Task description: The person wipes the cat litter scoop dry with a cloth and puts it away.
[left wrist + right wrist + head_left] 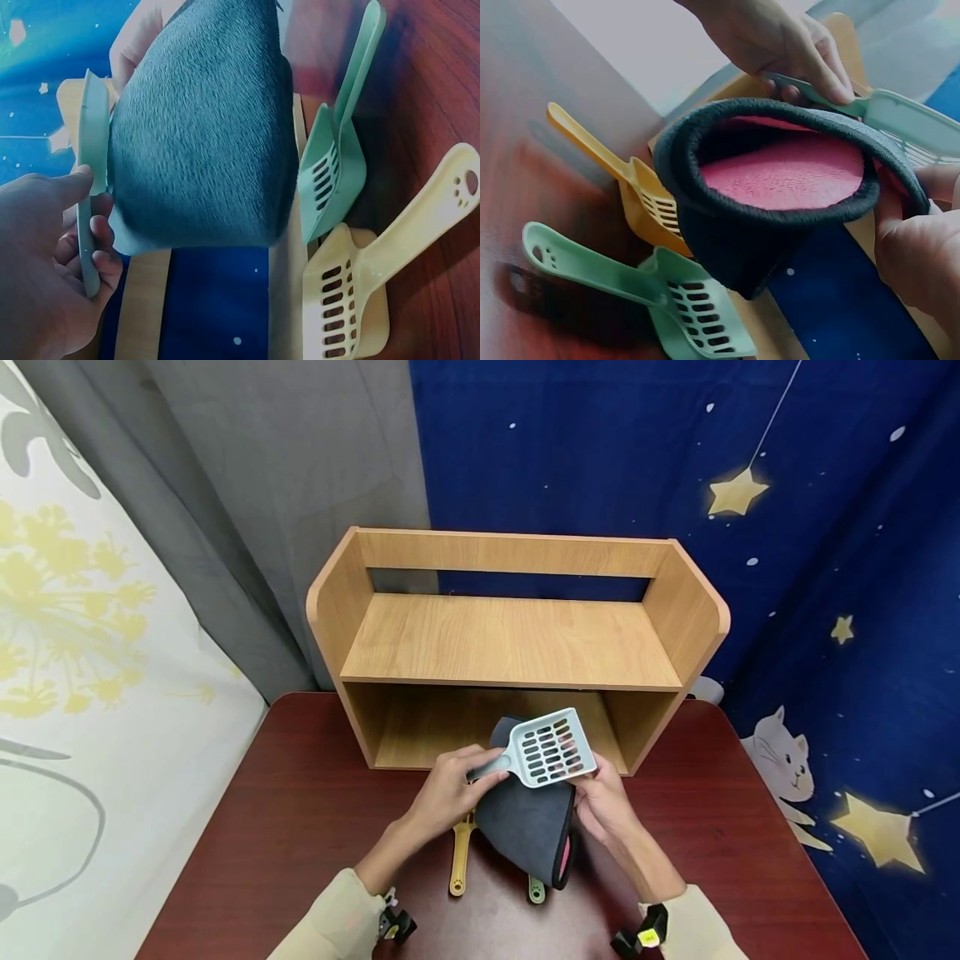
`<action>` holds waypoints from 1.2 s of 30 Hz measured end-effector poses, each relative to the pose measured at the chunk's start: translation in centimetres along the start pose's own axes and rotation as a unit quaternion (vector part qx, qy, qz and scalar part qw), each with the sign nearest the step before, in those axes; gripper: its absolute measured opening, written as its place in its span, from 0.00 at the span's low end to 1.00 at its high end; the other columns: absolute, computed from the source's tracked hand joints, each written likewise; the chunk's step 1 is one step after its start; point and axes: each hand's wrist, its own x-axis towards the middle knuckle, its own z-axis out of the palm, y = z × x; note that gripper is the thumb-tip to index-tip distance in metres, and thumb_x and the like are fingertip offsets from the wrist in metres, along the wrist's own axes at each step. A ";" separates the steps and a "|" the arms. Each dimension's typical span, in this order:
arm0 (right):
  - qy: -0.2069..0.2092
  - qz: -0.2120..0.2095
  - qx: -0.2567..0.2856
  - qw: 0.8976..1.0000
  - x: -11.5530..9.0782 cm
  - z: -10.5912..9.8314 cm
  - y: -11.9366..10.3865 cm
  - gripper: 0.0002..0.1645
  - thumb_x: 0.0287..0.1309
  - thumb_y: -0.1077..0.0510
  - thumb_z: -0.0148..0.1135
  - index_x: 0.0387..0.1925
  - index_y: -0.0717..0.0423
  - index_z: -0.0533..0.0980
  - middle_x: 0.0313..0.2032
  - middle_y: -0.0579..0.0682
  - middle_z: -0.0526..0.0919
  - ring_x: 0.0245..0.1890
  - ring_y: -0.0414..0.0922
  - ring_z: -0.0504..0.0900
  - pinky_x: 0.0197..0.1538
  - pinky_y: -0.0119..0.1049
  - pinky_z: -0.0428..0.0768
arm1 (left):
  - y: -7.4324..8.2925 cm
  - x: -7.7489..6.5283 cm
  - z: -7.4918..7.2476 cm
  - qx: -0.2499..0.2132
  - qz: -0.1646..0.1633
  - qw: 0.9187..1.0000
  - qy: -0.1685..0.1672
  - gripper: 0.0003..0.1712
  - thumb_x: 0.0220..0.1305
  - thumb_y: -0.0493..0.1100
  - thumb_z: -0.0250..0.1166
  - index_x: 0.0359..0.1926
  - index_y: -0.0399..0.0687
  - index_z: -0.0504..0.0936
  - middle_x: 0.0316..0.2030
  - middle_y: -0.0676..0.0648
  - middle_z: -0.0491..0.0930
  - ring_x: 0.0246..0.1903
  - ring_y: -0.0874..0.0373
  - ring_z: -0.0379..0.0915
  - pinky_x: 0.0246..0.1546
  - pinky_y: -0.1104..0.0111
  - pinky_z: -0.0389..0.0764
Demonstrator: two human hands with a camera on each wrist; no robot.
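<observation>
My left hand (pixel 447 789) pinches the handle of a pale blue slotted litter scoop (pixel 517 758), held raised with its blade pointing right. Below and behind that scoop is a dark grey plush pouch (pixel 521 835), shaped like a mitt, with a black rim and pink lining (pixel 787 176). My right hand (pixel 606 810) grips the pouch at its rim, thumb and fingers on either side of the fabric, as the right wrist view shows. On the table under the pouch lie a yellow litter scoop (pixel 409 214) and a green litter scoop (pixel 349 169), side by side.
A wooden two-tier shelf (pixel 510 639) stands at the back of the dark red table (pixel 300 835). Behind it hang a grey curtain (pixel 292 452) and a blue star-patterned curtain (pixel 600 460). A white patterned cloth (pixel 150 693) is at the left.
</observation>
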 end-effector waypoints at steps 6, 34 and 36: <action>-0.015 -0.009 -0.015 1.000 0.6 -1.1 -2.2 0.26 0.68 0.79 0.52 0.61 0.61 0.80 0.54 0.51 0.88 0.52 0.42 0.87 0.53 0.34 0.85 | -0.4 -0.6 -0.8 0.002 0.001 1.000 0.000 0.20 0.67 0.37 0.74 0.58 0.35 0.87 0.34 0.50 0.83 0.28 0.66 0.69 0.26 0.75 0.73; 0.035 0.022 0.053 0.998 0.3 1.4 0.7 0.28 0.68 0.79 0.44 0.50 0.52 0.82 0.45 0.45 0.89 0.45 0.38 0.88 0.51 0.31 0.83 | -0.4 -0.7 -0.3 -0.012 -0.001 0.999 0.031 0.21 0.68 0.39 0.74 0.60 0.38 0.87 0.36 0.49 0.85 0.33 0.62 0.75 0.33 0.71 0.78; 0.017 0.018 0.050 0.998 0.4 1.0 0.2 0.29 0.69 0.79 0.44 0.54 0.52 0.82 0.48 0.47 0.90 0.47 0.39 0.88 0.51 0.31 0.84 | -0.5 -0.9 -0.6 -0.010 -0.001 1.000 0.027 0.21 0.68 0.38 0.74 0.60 0.37 0.87 0.36 0.49 0.85 0.32 0.63 0.74 0.32 0.69 0.79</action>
